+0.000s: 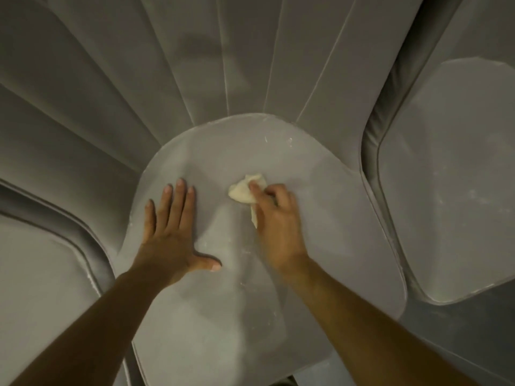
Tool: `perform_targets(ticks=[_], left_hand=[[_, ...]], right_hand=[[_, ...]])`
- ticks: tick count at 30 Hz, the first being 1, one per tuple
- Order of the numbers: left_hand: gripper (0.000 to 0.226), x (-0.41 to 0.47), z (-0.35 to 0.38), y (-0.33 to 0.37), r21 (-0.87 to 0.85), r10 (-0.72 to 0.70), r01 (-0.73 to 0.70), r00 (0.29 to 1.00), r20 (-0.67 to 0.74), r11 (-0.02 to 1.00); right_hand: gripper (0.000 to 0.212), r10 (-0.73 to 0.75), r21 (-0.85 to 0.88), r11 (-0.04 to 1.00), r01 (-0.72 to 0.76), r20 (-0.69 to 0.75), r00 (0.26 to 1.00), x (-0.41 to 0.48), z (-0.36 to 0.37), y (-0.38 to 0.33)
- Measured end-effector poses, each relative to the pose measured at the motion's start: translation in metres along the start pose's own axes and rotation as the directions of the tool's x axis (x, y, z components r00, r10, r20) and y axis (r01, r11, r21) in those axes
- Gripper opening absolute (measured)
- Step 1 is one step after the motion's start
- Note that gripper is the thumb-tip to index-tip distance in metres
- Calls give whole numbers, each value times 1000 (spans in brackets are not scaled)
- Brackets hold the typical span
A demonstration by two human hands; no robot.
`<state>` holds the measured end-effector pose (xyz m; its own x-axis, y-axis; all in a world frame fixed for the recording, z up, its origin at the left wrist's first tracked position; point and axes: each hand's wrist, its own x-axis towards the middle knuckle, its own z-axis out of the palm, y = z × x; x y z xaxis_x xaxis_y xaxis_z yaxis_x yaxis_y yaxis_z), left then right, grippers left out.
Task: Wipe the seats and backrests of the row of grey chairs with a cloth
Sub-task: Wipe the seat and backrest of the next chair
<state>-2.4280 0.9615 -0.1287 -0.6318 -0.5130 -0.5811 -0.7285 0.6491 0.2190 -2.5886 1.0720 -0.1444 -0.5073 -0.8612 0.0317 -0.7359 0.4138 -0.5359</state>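
Right hand [274,218] had the cloth [246,192] bunched in curled fingers, pressed mid-seat [217,316], left hand [170,235] flat with fingers spread just beside it, and that rag looked soft, light and floppy, so I'd keep it wadded in the fist.

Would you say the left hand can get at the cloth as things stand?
Probably yes: the left hand lies flat on the seat beside the cloth, nothing between, though the right hand grips it.
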Motion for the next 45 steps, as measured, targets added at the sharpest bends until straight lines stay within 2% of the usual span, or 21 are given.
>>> perform_targets(ticks=[1,3,4,5,6,7,8,10,11,15,18,19,22,26,29,32,34,36,38,42,45], left_hand=[[137,-1,-1,-4,7,18,-18,1000,-20,1000],[134,-3,-3,-14,30,46,-45,998,-47,999],[133,-4,-3,-19,41,48,-45,996,-68,998],[132,-5,-2,-22,53,49,-45,994,-94,998],[130,-5,-1,-24,74,54,-46,992,-111,996],[128,-5,0,-24,102,59,-47,991,-116,994],[126,-4,1,-23,125,61,-46,991,-119,991],[124,-2,3,-21,155,56,-38,992,-114,987],[125,-1,3,-21,163,50,-32,993,-110,986],[129,0,9,-24,165,59,-34,987,-148,986],[125,-5,10,-25,144,63,-39,984,-165,989],[122,-8,9,-26,126,62,-40,983,-175,991],[115,-23,10,-34,81,42,-29,986,-164,996],[110,-27,17,-39,102,31,-18,991,-132,995],[110,-24,23,-40,130,35,-14,987,-157,991],[111,-23,28,-43,152,58,-26,975,-212,988],[110,-25,28,-43,144,69,-35,969,-237,989],[107,-31,28,-43,124,58,-27,965,-256,992],[102,-40,28,-44,115,35,-3,961,-276,993],[105,-57,32,-59,125,-99,151,932,-349,981],[109,-56,32,-64,119,-150,215,901,-407,969]], right_hand=[[40,45,85,995,-43,-21,999,6,-3,1],[22,320,393,884,-253,-113,941,34,-20,7],[19,468,476,808,-348,-159,869,49,-29,17],[18,551,514,758,-402,-173,817,61,-39,25],[14,570,503,753,-424,-177,802,71,-43,31],[6,556,457,776,-435,-171,813,79,-41,32],[7,506,389,819,-423,-142,851,82,-37,26],[28,340,174,931,-320,-100,935,92,-13,11],[32,277,132,955,-266,-68,958,100,0,-2],[42,151,-10,988,-151,37,988,113,30,-38],[41,-49,3,999,49,179,983,97,14,-34],[39,-59,12,998,57,162,985,98,4,-31],[37,89,-33,995,-90,-29,996,112,-12,-15],[38,233,-118,966,-230,10,973,123,8,-19],[39,275,-115,954,-278,-41,961,122,39,-53],[44,190,-119,975,-186,21,982,109,57,-74],[46,62,-54,997,-55,145,987,98,57,-79],[45,-105,14,994,105,255,961,87,51,-84],[40,-145,72,989,130,263,954,85,38,-85],[34,55,38,998,-56,15,998,99,15,-69],[36,183,-48,982,-181,49,982,118,21,-58]])
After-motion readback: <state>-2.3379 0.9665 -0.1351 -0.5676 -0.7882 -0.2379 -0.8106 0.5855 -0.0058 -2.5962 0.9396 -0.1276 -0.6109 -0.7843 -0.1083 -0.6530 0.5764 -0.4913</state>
